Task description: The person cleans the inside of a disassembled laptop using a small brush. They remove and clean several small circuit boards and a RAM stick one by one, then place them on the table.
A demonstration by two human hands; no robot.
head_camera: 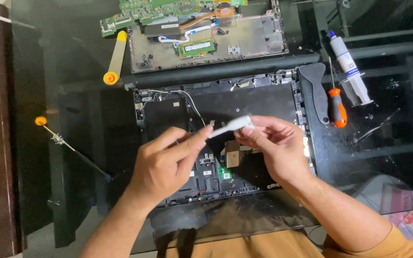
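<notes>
Both of my hands hold a small white ribbed connector piece (233, 125) above an opened black laptop base (244, 102). My left hand (166, 160) pinches its left end between thumb and forefinger. My right hand (273, 143) grips its right, ribbed end with the fingertips. Below the hands, inside the base, lie a small brown cardboard-coloured part (232, 153) and a little green circuit board (224, 173).
A second laptop shell (259, 40) with a green motherboard (158, 9) lies at the back. A yellow pry tool (115, 59) lies at left, an orange-tipped thin tool (63, 141) farther left. An orange-handled screwdriver (336, 102), black spudger (316, 88) and white syringe tube (352, 69) lie right.
</notes>
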